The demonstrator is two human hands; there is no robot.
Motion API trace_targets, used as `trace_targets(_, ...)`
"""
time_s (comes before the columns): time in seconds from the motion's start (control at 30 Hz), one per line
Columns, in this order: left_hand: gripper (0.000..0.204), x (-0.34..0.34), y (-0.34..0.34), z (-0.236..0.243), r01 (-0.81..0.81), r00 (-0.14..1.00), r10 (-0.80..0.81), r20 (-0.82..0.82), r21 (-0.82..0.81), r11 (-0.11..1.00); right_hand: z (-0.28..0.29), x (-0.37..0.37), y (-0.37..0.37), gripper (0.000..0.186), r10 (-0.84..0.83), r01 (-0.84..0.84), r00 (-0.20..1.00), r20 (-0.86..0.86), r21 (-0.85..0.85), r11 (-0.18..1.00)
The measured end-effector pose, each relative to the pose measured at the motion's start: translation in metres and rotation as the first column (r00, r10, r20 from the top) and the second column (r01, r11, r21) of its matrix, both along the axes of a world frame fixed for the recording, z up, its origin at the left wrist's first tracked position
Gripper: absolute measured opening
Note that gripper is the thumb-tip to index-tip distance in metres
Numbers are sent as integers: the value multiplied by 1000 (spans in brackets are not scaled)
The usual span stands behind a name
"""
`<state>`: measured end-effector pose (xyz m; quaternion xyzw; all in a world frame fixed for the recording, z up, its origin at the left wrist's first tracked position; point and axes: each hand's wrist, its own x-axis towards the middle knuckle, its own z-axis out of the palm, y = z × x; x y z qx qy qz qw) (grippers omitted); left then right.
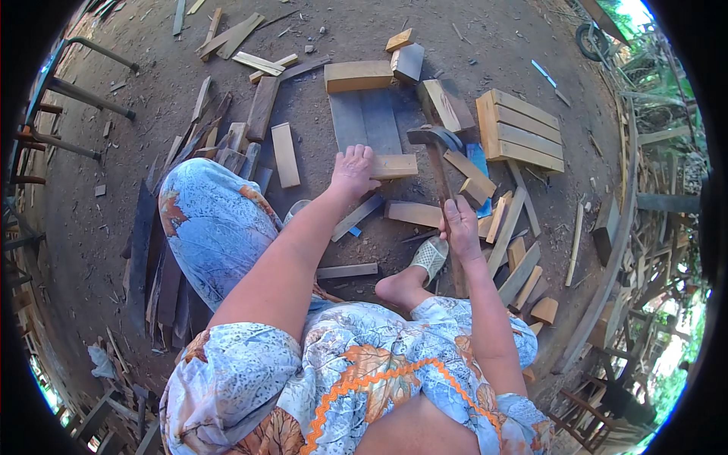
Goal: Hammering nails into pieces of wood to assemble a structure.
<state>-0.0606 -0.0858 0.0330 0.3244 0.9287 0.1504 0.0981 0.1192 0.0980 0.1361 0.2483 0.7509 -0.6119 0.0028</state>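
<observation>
My right hand (461, 224) is closed round the wooden handle of a hammer (439, 173). Its dark metal head is raised at the far end, to the right of a small wooden frame. Grey boards (368, 121) lie flat side by side on the ground in that frame. A thick light block (358, 75) stands across their far end. Another wooden block (397, 166) crosses the near end. My left hand (355, 173) grips the left end of this near block, fingers over its top and thumb toward me, hiding that part.
A slatted wooden piece (527, 130) stands to the right. Loose offcuts (500, 227) are scattered beside my right foot (402, 288), with more scrap wood (262, 108) at the left. A metal-legged frame (83, 98) is at the far left. Bare earth (493, 45) lies beyond.
</observation>
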Motion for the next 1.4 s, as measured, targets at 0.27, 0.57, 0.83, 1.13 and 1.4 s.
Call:
trace_targets(0.27, 61, -3, -2, 2, 10, 994, 0, 114, -83, 997, -31, 9, -11, 40, 63, -68, 998, 32, 178, 982)
trace_targets(0.57, 56, -6, -2, 0, 27, 993, -16, 121, -88, 996, -26, -1, -17, 34, 152, -264, 945, 290, 399, 878)
trace_targets(0.83, 56, -4, -2, -1, 31, 997, -24, 79, -83, 996, 11, -4, -21, 32, 62, -16, 914, -400, 117, 993)
trace_targets(1.13, 59, -5, -2, -5, 17, 995, -10, 102, -62, 998, -13, -7, -12, 39, 92, -170, 977, 194, 435, 884)
trace_targets(1.4, 59, -4, -2, -5, 21, 996, -16, 87, -57, 998, -1, 2, -17, 35, 75, -28, 960, -270, 174, 984)
